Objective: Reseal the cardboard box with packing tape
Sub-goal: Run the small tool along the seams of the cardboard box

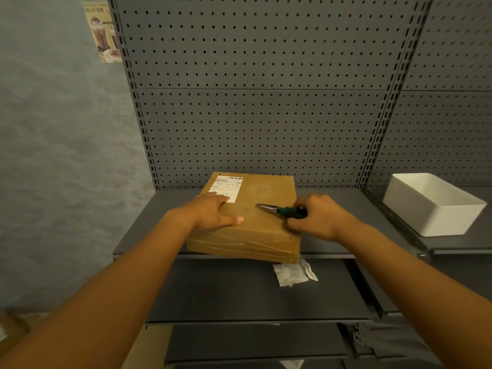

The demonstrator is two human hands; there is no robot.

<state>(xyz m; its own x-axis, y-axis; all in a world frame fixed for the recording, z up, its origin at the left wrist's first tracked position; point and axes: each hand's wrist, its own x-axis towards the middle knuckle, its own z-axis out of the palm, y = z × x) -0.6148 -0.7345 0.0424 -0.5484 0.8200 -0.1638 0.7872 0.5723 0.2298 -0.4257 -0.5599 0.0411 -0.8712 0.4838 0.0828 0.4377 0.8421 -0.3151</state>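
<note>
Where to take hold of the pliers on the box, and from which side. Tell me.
Take the pliers by the green and black handles, coming from the right. They lie flat on the cardboard box with the thin metal tips pointing left and the handles toward its right edge, where the right hand already curls around them.

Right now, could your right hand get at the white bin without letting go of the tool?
Probably not to grasp it: the right hand already grips the green-handled tool. The way to the white bin on the neighbouring shelf looks free.
</note>
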